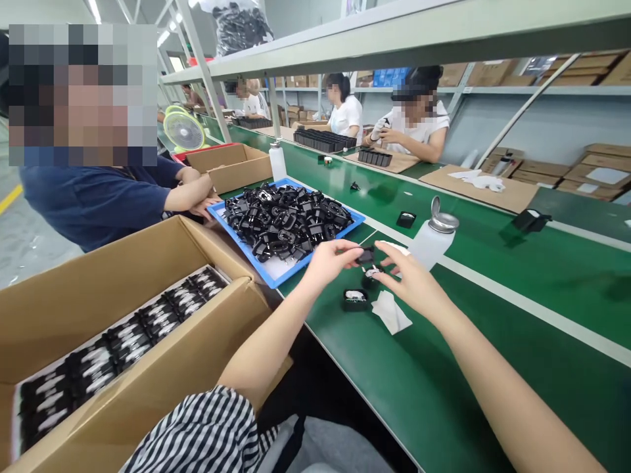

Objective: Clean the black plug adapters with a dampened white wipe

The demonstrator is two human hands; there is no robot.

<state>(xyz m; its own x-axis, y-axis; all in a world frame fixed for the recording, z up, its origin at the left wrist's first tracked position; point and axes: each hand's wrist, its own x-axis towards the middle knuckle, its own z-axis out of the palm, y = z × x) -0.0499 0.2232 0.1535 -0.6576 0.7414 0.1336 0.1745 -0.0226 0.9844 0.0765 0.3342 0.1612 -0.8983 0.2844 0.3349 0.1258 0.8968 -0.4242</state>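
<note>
My left hand (331, 257) pinches a small black plug part (365, 255) above the green belt (444, 368). My right hand (411, 281) reaches in from the right, its fingers curled close to the same part and over another black piece (371, 274) on the belt; whether it grips anything I cannot tell. A black part with a white label (355, 299) and a white cloth (391, 311) lie just below my hands. A blue tray (269, 272) heaped with black plug parts (288, 220) sits to the left of my hands.
A white squeeze bottle (434, 240) stands right behind my hands. An open cardboard box (113, 309) with rows of black parts is at the left. A person in a dark blue shirt (98, 197) works beside the tray. More workers sit across the belt.
</note>
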